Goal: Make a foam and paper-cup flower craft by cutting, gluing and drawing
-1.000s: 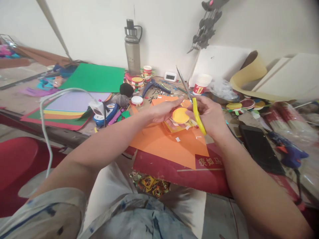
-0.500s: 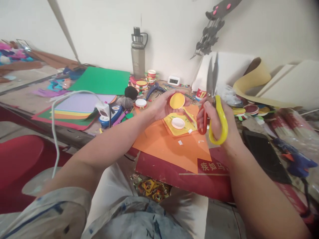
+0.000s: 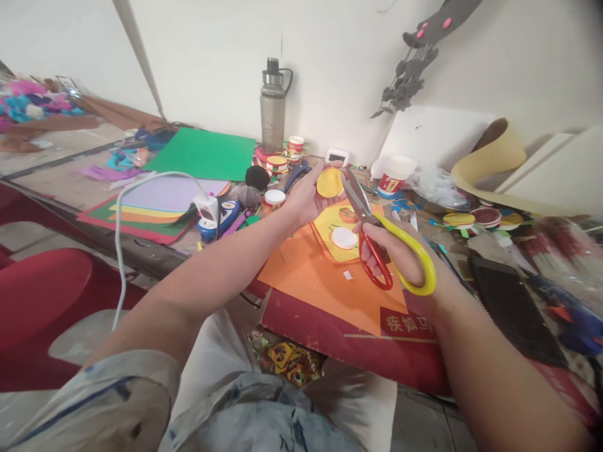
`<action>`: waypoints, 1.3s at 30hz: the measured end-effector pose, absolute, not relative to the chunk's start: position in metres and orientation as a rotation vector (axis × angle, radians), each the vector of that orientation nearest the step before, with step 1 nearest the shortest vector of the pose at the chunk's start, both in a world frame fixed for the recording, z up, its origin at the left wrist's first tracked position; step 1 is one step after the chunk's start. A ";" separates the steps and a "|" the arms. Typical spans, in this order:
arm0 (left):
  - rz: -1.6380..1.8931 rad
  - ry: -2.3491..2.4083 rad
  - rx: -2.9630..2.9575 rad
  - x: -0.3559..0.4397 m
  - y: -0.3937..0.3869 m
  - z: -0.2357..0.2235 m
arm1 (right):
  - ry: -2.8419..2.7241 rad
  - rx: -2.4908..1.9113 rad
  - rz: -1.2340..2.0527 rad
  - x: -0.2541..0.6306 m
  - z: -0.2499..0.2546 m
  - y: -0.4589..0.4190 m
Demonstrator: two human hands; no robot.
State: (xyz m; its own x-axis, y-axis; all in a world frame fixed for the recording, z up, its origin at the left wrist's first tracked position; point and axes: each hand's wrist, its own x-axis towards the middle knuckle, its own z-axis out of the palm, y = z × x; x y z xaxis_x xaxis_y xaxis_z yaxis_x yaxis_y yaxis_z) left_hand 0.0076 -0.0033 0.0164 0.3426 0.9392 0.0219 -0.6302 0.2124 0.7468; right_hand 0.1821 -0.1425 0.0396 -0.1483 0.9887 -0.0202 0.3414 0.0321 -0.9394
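Observation:
My left hand [image 3: 306, 198] is closed on a small yellow paper disc [image 3: 329, 182], holding it up above the table. My right hand [image 3: 400, 254] grips scissors [image 3: 377, 232] with one red and one yellow handle loop. Their blades point up and left and touch the disc's right edge. Below the disc, a white round lid [image 3: 343, 238] lies on a cut yellow sheet [image 3: 332, 224], which rests on an orange sheet [image 3: 325, 282].
A red box [image 3: 348, 342] lies under the orange sheet. Stacked coloured paper [image 3: 155, 207], a green sheet [image 3: 202, 154], a metal bottle [image 3: 273, 113], paper cups [image 3: 393, 176], a glue gun [image 3: 214, 213] with white cable, a black phone [image 3: 511, 307] and a red chair [image 3: 42, 301] surround me.
The scissors swung down from pointing upright and their blades now meet the disc's edge. My left hand raised the disc slightly; the view shifted a little.

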 end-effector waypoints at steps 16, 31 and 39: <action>1.126 0.441 0.937 0.011 -0.013 0.011 | -1.547 -1.447 1.147 0.169 0.045 -0.148; 1.240 0.448 1.157 0.009 -0.013 0.009 | -1.629 -1.503 1.099 0.170 0.050 -0.149; 1.279 0.419 1.301 0.007 -0.008 0.004 | -1.598 -1.516 1.098 0.168 0.050 -0.151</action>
State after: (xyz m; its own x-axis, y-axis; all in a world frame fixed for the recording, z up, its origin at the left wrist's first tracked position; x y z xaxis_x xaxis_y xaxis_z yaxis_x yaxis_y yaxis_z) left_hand 0.0073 -0.0079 0.0044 0.3298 0.8541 0.4021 -0.4509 -0.2317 0.8620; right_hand 0.1679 -0.1510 0.0502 -0.1033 0.9915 -0.0797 0.4303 -0.0277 -0.9023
